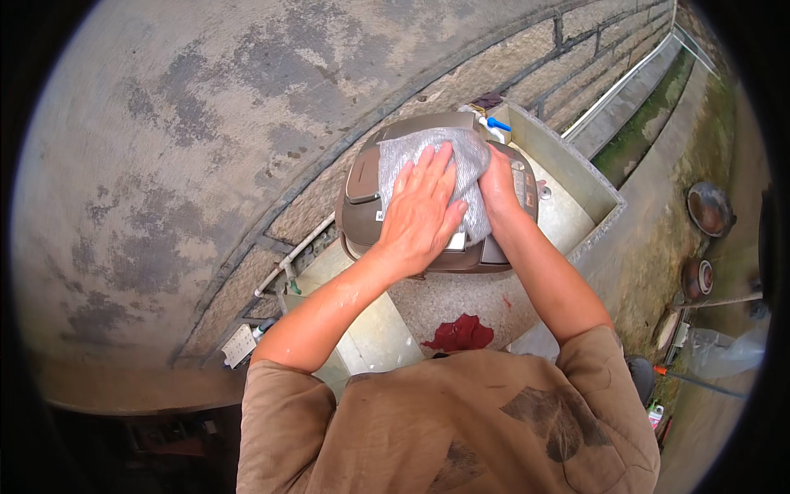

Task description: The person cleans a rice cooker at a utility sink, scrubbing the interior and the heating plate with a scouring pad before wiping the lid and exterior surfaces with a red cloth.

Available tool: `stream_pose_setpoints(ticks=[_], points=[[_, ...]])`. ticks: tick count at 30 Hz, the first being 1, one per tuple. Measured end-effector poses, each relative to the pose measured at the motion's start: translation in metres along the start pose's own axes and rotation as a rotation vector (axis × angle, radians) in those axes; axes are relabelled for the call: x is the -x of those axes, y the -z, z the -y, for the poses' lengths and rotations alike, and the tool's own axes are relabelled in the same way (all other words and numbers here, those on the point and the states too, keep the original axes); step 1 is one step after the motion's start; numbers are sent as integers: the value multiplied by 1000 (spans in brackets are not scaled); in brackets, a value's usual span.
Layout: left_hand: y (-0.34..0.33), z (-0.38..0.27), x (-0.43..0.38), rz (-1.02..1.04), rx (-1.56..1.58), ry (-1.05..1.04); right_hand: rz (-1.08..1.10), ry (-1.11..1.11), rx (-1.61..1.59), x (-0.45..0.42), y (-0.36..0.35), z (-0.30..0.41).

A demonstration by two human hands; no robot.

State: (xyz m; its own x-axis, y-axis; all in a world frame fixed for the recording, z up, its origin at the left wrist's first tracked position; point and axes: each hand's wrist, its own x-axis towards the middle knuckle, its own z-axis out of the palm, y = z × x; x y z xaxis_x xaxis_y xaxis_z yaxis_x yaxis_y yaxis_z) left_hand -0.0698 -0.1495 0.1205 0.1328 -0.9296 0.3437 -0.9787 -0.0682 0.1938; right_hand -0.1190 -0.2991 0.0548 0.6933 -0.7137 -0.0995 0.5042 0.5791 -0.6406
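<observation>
A brown rice cooker [363,225] rests in front of me at the sink, with buttons along its right side. Across its lid lies a grey woven cloth [395,148]. My left hand [423,207] presses flat on the cloth, fingers stretched out and a little apart. At the cloth's right edge is my right hand [498,185], against the cooker; its fingertips are hidden, so whether it grips the cloth cannot be told. Drops of water or suds show on my left forearm.
A tiled basin [595,176] with a blue-handled tap [497,124] lies behind and right of the cooker. Nearer me, a red cloth [461,333] lies on the speckled counter [426,296]. A pipe [308,244] runs along the wall at left. Pots [710,209] stand far right.
</observation>
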Motion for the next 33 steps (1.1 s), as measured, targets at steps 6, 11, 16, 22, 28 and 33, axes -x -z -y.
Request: stream_pose_setpoints(ticks=[6, 11, 16, 22, 28, 33], points=[[-15, 70, -68, 153, 39, 52, -15, -82, -79, 0, -12, -3], [-17, 112, -120, 393, 111, 238, -49, -134, -22, 3, -17, 4], [-8, 174, -93, 469, 500, 468, -6, -133, 170, 5, -18, 5], [14, 212, 8, 368, 938, 781, -30, -180, 240, -2, -6, 6], [-41, 202, 87, -285, 701, 450, -113, -138, 442, -3, -1, 10], [-68, 145, 150, -630, 516, 444, -102, -140, 544, 15, -24, 9]])
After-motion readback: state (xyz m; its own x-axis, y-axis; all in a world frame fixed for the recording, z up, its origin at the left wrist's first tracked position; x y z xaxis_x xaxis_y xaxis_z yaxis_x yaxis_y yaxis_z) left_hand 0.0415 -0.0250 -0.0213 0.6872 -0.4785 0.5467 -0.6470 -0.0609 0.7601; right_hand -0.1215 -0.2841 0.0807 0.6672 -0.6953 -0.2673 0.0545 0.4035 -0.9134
